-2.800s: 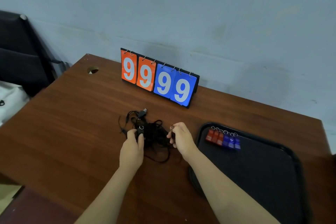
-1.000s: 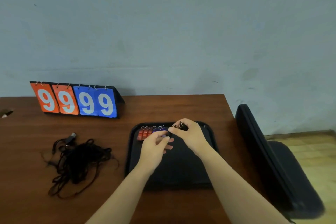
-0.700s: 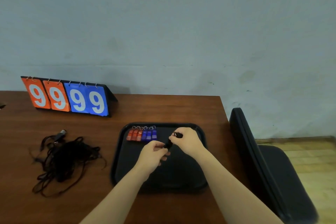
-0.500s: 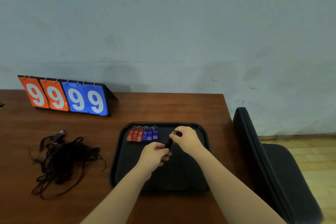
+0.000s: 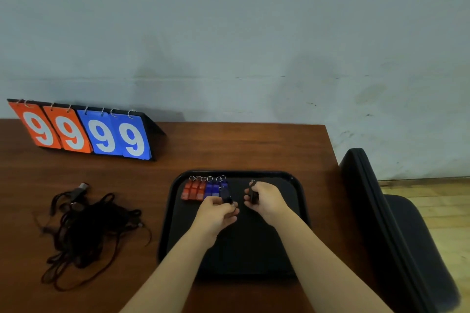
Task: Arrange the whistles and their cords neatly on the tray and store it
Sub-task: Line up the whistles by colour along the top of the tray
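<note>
A black tray [image 5: 297,185] lies on the brown table. At its back left stands a row of red whistles [image 5: 192,190] and blue whistles [image 5: 213,189] with key rings. My left hand [image 5: 217,213] pinches a black whistle [image 5: 227,198] at the right end of that row. My right hand [image 5: 264,201] grips another black whistle [image 5: 252,194], its ring sticking up, over the tray's back middle. A tangled heap of black cords [image 5: 86,231] lies on the table left of the tray.
A flip scoreboard [image 5: 84,132] showing 9999 stands at the back left by the wall. A black case [image 5: 389,231] leans against the table's right edge, with a black chair seat [image 5: 417,231] behind it. Bare tray floor lies below my hands.
Both hands left the cord heap carrying black whistles and came over the tray. In the last half second the hands parted; the left one moved to the row's end.
</note>
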Demonstrator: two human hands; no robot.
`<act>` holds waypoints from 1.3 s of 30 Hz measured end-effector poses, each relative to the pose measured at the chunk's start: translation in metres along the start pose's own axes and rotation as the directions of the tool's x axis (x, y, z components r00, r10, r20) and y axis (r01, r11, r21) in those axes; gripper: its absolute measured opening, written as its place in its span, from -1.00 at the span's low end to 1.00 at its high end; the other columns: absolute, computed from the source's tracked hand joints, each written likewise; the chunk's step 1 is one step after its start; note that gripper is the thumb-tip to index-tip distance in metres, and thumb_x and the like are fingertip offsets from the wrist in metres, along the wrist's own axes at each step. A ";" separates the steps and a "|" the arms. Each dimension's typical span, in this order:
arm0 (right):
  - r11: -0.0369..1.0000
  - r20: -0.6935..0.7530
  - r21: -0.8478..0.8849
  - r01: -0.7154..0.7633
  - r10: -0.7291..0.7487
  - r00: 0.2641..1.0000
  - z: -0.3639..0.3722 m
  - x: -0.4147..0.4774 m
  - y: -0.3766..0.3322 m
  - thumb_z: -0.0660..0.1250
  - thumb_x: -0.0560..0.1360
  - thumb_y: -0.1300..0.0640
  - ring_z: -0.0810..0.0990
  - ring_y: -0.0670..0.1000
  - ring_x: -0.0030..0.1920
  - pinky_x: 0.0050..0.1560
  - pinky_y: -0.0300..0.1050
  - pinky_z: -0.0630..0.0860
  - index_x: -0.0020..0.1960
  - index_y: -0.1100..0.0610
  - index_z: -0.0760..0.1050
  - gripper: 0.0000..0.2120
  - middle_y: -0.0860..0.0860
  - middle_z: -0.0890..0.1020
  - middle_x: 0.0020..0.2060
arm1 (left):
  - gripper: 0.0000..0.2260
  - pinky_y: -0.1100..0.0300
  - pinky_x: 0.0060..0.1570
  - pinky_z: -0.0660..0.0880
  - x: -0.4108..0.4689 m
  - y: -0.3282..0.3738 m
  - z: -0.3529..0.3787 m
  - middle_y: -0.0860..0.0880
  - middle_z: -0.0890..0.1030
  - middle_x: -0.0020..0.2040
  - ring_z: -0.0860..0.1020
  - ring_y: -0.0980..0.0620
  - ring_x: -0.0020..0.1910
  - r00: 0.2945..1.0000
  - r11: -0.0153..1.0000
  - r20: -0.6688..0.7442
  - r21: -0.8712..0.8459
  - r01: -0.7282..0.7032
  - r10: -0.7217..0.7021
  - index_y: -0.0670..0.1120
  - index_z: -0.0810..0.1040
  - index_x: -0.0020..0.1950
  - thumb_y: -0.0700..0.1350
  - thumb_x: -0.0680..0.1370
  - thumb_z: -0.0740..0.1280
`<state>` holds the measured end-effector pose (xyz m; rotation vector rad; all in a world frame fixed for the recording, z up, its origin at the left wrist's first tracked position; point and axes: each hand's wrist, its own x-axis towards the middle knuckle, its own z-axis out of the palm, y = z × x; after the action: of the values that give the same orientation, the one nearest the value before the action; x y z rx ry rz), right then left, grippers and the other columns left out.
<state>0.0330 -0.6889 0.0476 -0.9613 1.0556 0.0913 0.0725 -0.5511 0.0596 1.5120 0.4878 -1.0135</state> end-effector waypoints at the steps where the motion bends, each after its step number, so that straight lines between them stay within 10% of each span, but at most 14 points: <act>1: 0.999 0.047 -0.015 0.035 -0.034 0.998 -0.002 0.000 0.001 0.21 0.60 0.30 0.58 0.04 -0.10 0.04 -0.04 0.56 -0.04 0.15 0.50 -0.87 0.11 0.57 -0.10 | -0.62 0.09 -0.12 0.57 0.000 0.000 -0.002 -0.16 0.59 0.09 0.61 -0.07 0.03 1.000 1.000 0.027 -0.016 -0.001 0.002 -0.08 0.38 0.27 -0.36 0.51 0.31; 14: 0.973 -0.103 -0.138 0.186 -0.200 0.974 0.013 0.023 0.018 0.44 0.45 0.31 0.58 -0.07 -0.06 -0.01 -0.13 0.61 0.18 0.10 0.56 -0.67 -0.03 0.61 -0.04 | -0.93 0.14 -0.29 0.37 -0.003 0.002 -0.026 -0.09 0.49 -0.24 0.47 -0.01 -0.27 0.979 0.958 -0.048 -0.218 0.184 -0.199 -0.14 0.52 -0.05 -0.16 0.53 0.30; 28: 0.808 -0.190 -0.558 0.189 -0.346 0.919 0.035 0.043 0.030 0.49 0.43 0.04 0.63 -0.03 -0.10 0.04 0.01 0.63 0.00 0.08 0.53 -0.77 -0.03 0.61 -0.12 | -0.85 0.16 -0.28 0.40 0.002 0.000 -0.047 -0.09 0.50 -0.19 0.49 -0.01 -0.23 0.978 0.973 -0.094 -0.156 0.173 -0.189 -0.17 0.51 0.08 -0.15 0.55 0.29; 39: 0.807 -0.167 -0.553 0.208 -0.352 0.921 0.033 0.035 0.039 0.34 0.54 0.17 0.62 -0.05 -0.05 0.08 -0.02 0.61 -0.01 0.02 0.51 -0.92 -0.01 0.62 -0.05 | -0.88 0.09 -0.24 0.41 0.006 -0.004 -0.053 -0.12 0.50 -0.11 0.52 -0.06 -0.14 0.992 0.977 -0.029 -0.179 0.118 -0.126 -0.15 0.50 0.01 -0.25 0.53 0.21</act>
<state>0.0556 -0.6551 0.0012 -1.6651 1.1401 0.0029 0.0892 -0.5019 0.0489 1.3588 0.6886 -1.0080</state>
